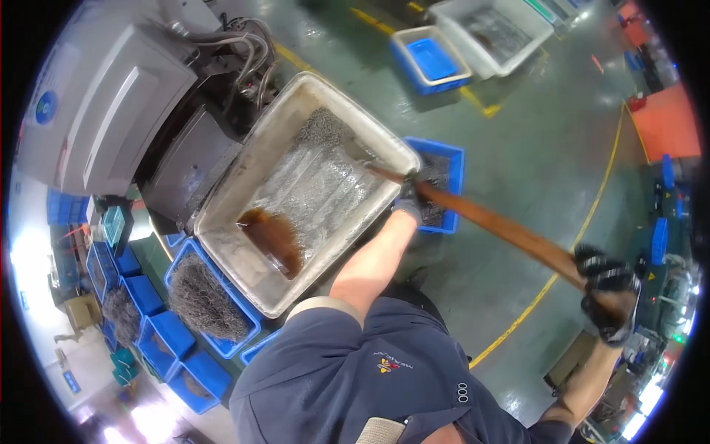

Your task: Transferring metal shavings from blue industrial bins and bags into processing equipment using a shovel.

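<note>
A long brown wooden handle [510, 229] runs from over the big off-white tub [373, 122] toward the lower right. My left hand [409, 198], in a dark glove, is closed round it beside the tub's right corner. My right hand [610, 296], in a black glove, grips its other end, far out to the right. The handle's far end is over the tub; what is on that end is blurred. In the tub are a grey heap of small pieces [325, 129], wet streaks on the bottom, and a pool of brown liquid [272, 240].
A large grey machine [118, 103] with hoses stands left of the tub. Blue crates [171, 333] holding grey tangled material stand at lower left; another blue crate [460, 174] sits right of the tub. Farther off are a white tub [543, 37] and a blue-and-cream one [399, 55].
</note>
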Demonstrator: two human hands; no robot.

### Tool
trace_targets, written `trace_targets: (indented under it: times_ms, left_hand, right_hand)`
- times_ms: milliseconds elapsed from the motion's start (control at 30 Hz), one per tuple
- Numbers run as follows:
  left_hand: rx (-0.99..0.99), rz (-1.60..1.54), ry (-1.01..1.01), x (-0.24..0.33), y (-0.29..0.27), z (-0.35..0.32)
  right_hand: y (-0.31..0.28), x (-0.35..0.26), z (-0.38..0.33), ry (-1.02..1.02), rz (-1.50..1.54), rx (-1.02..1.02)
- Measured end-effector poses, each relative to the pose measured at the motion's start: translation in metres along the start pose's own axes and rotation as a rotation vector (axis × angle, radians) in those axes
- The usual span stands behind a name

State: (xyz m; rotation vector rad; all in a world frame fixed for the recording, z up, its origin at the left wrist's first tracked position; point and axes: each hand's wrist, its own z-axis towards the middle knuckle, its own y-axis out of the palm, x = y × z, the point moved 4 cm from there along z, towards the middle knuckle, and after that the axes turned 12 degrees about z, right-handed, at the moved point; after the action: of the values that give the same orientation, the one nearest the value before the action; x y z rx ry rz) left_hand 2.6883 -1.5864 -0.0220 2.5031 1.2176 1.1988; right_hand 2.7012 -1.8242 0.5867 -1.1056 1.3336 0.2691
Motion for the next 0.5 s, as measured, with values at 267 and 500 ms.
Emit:
trace_targets:
  times_ms: [267, 500]
  left_hand:
    - [-0.090, 0.189, 0.270, -0.038, 0.003, 0.020]
    - [0.038, -0.521, -0.329, -0.021, 0.100, -0.026]
  right_hand:
    - [0.040, -0.044, -0.013, -0.402, 0.165, 0.065]
    - [0.028, 0.017, -0.039, 0.055, -0.137, 0.029]
